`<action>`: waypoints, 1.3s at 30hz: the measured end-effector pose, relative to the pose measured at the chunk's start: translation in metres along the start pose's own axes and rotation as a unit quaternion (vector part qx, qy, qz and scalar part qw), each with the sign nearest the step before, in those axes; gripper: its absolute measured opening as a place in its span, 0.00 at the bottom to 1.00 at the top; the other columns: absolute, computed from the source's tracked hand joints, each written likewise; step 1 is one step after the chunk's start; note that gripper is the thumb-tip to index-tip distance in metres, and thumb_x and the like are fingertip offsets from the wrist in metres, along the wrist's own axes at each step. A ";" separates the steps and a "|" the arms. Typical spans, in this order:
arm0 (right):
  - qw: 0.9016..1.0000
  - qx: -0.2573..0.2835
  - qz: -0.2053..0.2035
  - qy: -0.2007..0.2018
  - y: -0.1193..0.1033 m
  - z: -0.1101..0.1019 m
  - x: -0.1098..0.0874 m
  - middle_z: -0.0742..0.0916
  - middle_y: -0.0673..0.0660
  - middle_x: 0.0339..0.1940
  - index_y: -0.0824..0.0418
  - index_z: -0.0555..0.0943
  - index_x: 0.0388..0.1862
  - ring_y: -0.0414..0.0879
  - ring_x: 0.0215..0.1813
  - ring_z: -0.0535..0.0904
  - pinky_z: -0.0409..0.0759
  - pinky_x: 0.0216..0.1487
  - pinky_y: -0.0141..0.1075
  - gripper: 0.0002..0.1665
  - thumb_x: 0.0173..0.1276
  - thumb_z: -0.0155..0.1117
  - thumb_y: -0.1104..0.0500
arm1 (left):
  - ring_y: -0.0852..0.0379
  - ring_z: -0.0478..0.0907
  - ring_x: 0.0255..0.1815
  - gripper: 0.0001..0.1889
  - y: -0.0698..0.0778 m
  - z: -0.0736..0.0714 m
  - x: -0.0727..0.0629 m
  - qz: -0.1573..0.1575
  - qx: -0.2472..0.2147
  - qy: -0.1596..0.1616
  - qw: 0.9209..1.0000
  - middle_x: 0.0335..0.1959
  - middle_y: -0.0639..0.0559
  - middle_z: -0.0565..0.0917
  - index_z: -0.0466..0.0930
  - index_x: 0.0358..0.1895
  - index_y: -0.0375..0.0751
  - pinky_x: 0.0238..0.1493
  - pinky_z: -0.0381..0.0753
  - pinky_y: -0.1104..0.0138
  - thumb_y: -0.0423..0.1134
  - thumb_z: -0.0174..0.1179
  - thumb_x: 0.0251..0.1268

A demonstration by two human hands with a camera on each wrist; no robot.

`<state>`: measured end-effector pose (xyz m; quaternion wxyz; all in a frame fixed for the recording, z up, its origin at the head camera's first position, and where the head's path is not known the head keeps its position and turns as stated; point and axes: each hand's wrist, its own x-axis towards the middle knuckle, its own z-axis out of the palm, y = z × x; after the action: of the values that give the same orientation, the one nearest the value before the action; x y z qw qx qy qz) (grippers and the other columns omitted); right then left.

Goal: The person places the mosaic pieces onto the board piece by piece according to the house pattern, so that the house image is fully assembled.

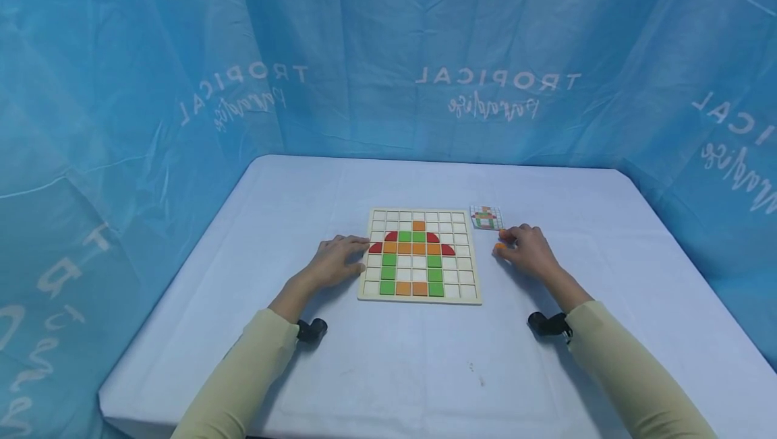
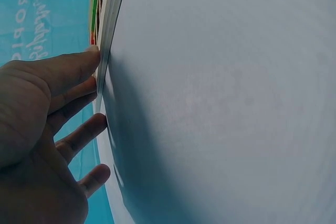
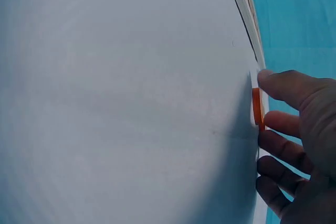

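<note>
A square wooden grid board [image 1: 464, 290] lies flat on the table. It carries green, orange and red tiles in a symmetrical figure. My left hand [image 1: 336, 260] rests at the board's left edge, its fingers fairly straight and the thumb lower down against the side. In the left wrist view the thumb tip meets the board's edge. My right hand [image 1: 530, 249] is low over the table, right of the board, with fingers curved. Thumb and forefinger stand at opposite ends of an orange tile [image 3: 256, 106]. More orange shows by the fingertips in the head view.
A small pattern card [image 1: 487, 218] with a similar coloured figure lies by the board's upper right corner, just beyond my right hand. White cloth covers the table [image 1: 413, 358]. Blue printed curtains [image 1: 388, 34] hang behind and at both sides.
</note>
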<state>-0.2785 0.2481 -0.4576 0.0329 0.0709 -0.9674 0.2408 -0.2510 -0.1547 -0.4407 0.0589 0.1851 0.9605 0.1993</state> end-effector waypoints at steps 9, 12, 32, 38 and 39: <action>1.000 -0.022 0.005 -0.009 0.000 0.002 -0.001 0.79 0.63 0.40 0.72 0.82 0.45 0.57 0.45 0.69 0.69 0.42 0.47 0.22 0.59 0.72 0.55 | 0.47 0.62 0.68 0.27 0.001 -0.001 -0.002 -0.002 0.001 -0.002 1.000 0.68 0.50 0.70 0.72 0.66 0.43 0.64 0.57 0.48 0.42 0.63 0.65; 1.000 -0.024 0.001 -0.008 0.001 0.002 -0.002 0.79 0.62 0.39 0.71 0.82 0.44 0.56 0.44 0.68 0.68 0.41 0.47 0.20 0.60 0.71 0.56 | 0.47 0.62 0.68 0.27 0.001 -0.001 -0.001 -0.001 0.000 0.000 1.000 0.68 0.49 0.70 0.72 0.66 0.43 0.64 0.58 0.48 0.43 0.63 0.65; 0.998 0.008 -0.048 0.027 -0.027 0.001 0.015 0.81 0.61 0.37 0.69 0.84 0.42 0.55 0.42 0.71 0.72 0.42 0.47 0.15 0.60 0.70 0.60 | 0.47 0.62 0.68 0.27 0.000 0.000 0.001 -0.004 -0.003 -0.004 1.000 0.67 0.50 0.70 0.72 0.67 0.43 0.65 0.57 0.49 0.42 0.63 0.65; 0.996 0.044 -0.069 0.022 -0.066 0.008 0.041 0.81 0.60 0.39 0.66 0.85 0.45 0.53 0.44 0.72 0.73 0.44 0.45 0.15 0.62 0.69 0.58 | 0.48 0.62 0.69 0.27 0.000 -0.001 0.000 -0.004 -0.004 -0.007 1.000 0.68 0.50 0.70 0.72 0.67 0.43 0.65 0.56 0.49 0.42 0.63 0.64; 0.996 0.050 -0.075 0.023 -0.072 0.010 0.046 0.81 0.60 0.39 0.65 0.85 0.45 0.53 0.44 0.72 0.73 0.44 0.45 0.15 0.62 0.69 0.57 | 0.47 0.62 0.69 0.27 0.001 -0.001 0.000 -0.004 -0.003 -0.006 1.000 0.68 0.50 0.70 0.72 0.67 0.43 0.65 0.57 0.49 0.43 0.63 0.64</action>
<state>-0.3128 0.1743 -0.4289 0.0692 0.1396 -0.9452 0.2868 -0.2513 -0.1545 -0.4394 0.0657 0.1820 0.9604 0.2005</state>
